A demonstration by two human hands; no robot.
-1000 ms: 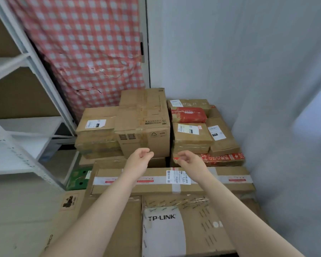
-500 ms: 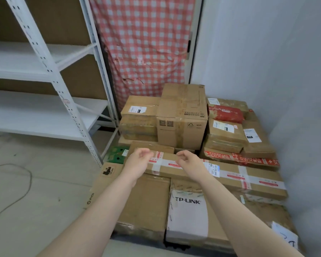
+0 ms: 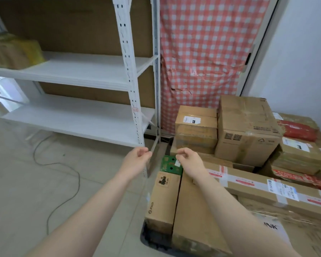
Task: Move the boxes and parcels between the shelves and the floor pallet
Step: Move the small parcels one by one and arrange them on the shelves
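**Head view: empty hands beside a loaded pallet**

Shows the left hand (image 3: 135, 160) and right hand (image 3: 188, 160) raised side by side, fingers loosely curled, gripping nothing. Finds the boxes stacked on the floor pallet (image 3: 150, 238) at lower right: a narrow PICO box (image 3: 162, 203) on the near left edge, a small green box (image 3: 170, 165) just beyond it, a long taped box (image 3: 263, 184) lying across lower cartons, a tall carton (image 3: 248, 130) at the back.

Looks stiff throughout: corrugated board with taped seams, likely firm under the palms. Seems light to moderate for the narrow box, probably awkward rather than heavy for the long one. Best taken at opposite ends, palms under the bottom edges, never by the tape.

Leaves open room on the white lower shelf (image 3: 78, 117) and on the upper shelf (image 3: 82, 71), apart from a yellow-wrapped parcel (image 3: 13, 51) at far left. Calls for care round the steel upright (image 3: 130, 80) near the left hand and the cable (image 3: 78, 182) on the floor.
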